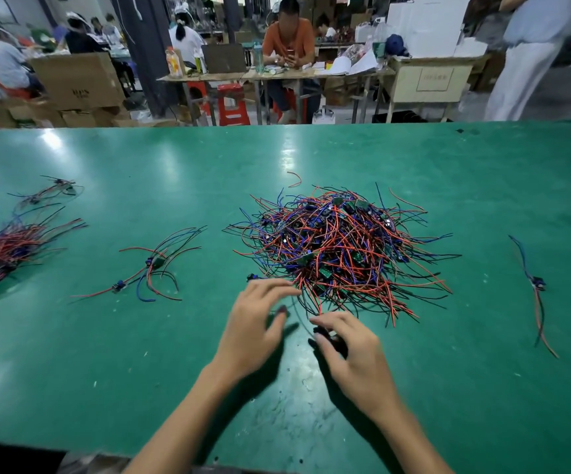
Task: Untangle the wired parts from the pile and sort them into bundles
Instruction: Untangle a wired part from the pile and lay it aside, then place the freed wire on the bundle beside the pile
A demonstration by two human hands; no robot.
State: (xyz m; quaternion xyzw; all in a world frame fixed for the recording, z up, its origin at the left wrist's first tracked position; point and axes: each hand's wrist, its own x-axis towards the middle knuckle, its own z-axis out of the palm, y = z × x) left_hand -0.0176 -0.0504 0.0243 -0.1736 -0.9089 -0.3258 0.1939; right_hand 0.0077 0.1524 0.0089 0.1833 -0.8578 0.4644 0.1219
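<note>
Nearest the counter's (140, 336) near edge, the right hand (352, 354) pinches a dark part; the left hand (256, 323), fingers spread, touches the pile (339, 248) just beyond, toward the far edge.

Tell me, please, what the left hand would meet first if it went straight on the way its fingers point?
Probably the near edge of the tangled pile. The left hand points up and slightly right, and its fingers already sit beside the pile's closest red and black wires. Motion blur hides whether they touch.

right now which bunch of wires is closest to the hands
The big tangled pile mid-table; the left hand reaches its near edge, while the other bunches lie far off to either side.
</note>
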